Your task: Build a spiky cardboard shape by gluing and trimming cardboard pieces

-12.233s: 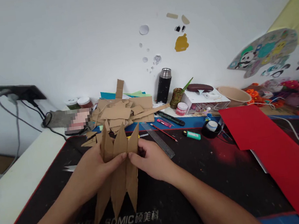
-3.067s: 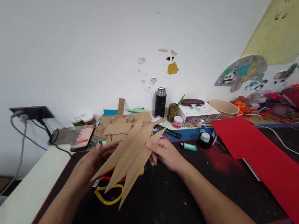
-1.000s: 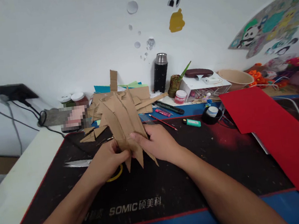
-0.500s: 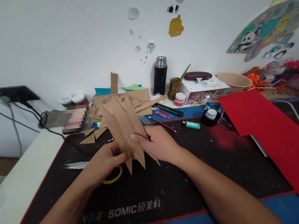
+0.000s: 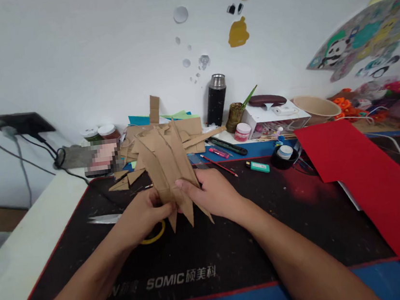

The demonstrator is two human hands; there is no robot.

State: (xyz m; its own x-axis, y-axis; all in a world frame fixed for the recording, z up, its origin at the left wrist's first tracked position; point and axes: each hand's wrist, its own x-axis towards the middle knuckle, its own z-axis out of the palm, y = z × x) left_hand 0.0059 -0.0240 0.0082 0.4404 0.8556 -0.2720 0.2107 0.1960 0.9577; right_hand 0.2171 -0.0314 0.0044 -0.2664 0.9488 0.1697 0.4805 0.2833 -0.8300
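Observation:
Both hands hold a bundle of long pointed cardboard strips (image 5: 167, 161) upright above the black desk mat (image 5: 233, 243). My left hand (image 5: 142, 218) pinches the bundle's lower left part. My right hand (image 5: 214, 194) grips its lower right side, thumb across the front. The lower points stick out below the hands, the upper ends fan out toward the wall. Under my left hand lie scissors (image 5: 102, 220) with yellow handles, partly hidden.
A heap of cardboard scraps (image 5: 183, 135) lies at the back, with a steel ruler, red pencil (image 5: 218, 164), green lighter (image 5: 258, 166), tape roll (image 5: 284, 155), black flask (image 5: 216, 100) and a bowl (image 5: 316, 106). A red sheet (image 5: 372, 187) covers the right side. Cables hang at left.
Since three seconds ago the strips turned from a slanted fan to upright between both hands. In the last second the hands and bundle barely moved.

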